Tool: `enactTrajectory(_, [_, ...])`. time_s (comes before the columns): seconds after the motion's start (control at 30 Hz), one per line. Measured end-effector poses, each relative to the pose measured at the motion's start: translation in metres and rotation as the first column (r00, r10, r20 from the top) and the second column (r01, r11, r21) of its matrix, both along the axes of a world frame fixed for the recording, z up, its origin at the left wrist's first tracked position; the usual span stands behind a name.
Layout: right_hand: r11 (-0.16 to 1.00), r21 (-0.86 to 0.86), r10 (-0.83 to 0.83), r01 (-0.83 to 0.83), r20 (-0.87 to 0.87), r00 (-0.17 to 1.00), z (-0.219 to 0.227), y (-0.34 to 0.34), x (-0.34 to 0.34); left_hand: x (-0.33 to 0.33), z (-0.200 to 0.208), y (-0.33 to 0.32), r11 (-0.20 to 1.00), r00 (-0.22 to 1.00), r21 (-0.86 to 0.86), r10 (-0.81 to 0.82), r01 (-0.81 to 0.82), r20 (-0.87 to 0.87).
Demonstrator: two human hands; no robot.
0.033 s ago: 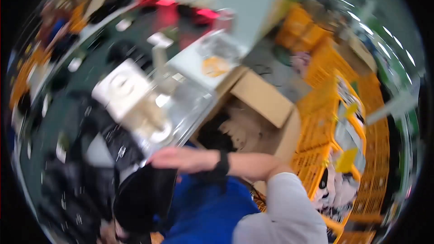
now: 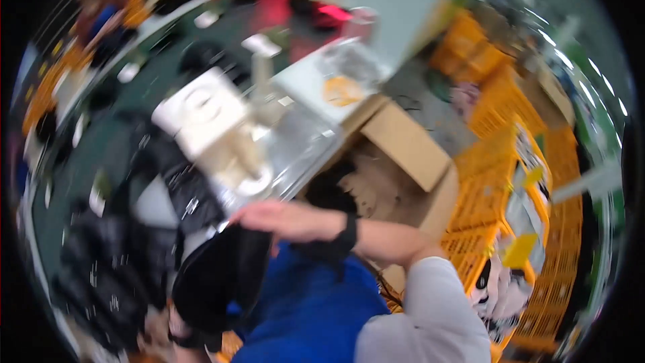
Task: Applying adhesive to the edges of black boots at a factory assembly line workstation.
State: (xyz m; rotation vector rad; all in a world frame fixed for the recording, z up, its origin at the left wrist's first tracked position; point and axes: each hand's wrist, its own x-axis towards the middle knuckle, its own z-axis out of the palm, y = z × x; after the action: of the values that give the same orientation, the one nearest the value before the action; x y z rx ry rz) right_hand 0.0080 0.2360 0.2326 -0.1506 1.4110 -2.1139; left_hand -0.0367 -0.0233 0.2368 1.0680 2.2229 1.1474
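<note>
My right hand (image 2: 289, 220), with a black band at its wrist, reaches across in front of my blue top. Its fingers lie together over the upper edge of a black, cloth-like piece (image 2: 218, 279), and the thumb shows partly beneath, so it appears to grip that edge. The piece hangs curved and smooth; blur hides what exactly it is. Low at the left, my left hand (image 2: 160, 333) is smeared and partly cut off beside the black piece, its fingers unclear. Just beyond my right hand stands a white machine (image 2: 201, 111) that resembles a sewing machine.
An open cardboard box (image 2: 406, 151) with pale and black pieces inside stands right of the machine. Orange crates (image 2: 480, 188) full of fabric pieces line the right side. Dark shiny material (image 2: 111, 275) is heaped at the left on a green surface (image 2: 141, 104).
The whole scene has shifted to the right in the picture as my head turned. My right hand keeps its place at the black piece's edge. More of my left wrist shows.
</note>
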Motion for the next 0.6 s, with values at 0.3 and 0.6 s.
enactTrajectory(0.3, [0.545, 0.644, -0.078, 0.537, -0.598, 0.797, -0.005, 0.062, -0.085, 0.062, -0.007, -0.075, 0.939, 0.924, -0.011, 0.34, -0.343, 0.173])
enactTrajectory(0.6, [0.449, 0.675, 0.157, 0.586, -0.705, 0.691, -0.024, 0.017, -0.112, 0.061, -0.016, -0.098, 0.819, 0.767, 0.12, 0.461, -0.561, 0.447])
